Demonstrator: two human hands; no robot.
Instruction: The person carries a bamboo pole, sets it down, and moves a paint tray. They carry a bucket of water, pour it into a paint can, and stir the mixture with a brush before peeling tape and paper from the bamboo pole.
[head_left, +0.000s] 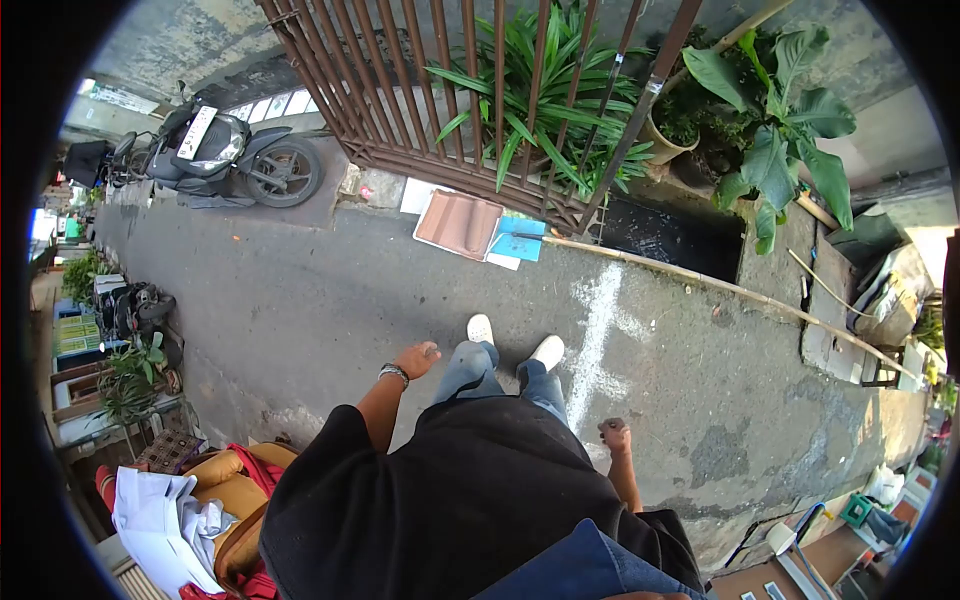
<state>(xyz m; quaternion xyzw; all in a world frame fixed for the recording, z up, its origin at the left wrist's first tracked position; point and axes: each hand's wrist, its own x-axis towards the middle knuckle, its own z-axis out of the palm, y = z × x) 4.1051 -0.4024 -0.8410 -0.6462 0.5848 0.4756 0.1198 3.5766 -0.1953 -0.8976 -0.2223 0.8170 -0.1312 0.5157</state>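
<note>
My left hand (417, 358), with a bracelet or watch at its wrist, hangs over the grey pavement beside my jeans, fingers curled in. Nothing shows in it. On the other side, my right hand (615, 436) hangs loosely closed near a white painted line (597, 330); no object is visible in it. Neither hand touches anything. Ahead of my white shoes (547, 352), a shallow brown tray-like thing (458, 223) lies at the foot of a brown metal gate (455, 165). A flat blue piece (520, 238) lies beside it, at the end of a long bamboo pole (720, 285).
A dark motorcycle (225, 155) is parked at the upper left. Behind the pole lies an open drain (665, 235) with dark water. Potted plants (785, 120) stand by the wall. White and red items (165, 525) are piled at the lower left.
</note>
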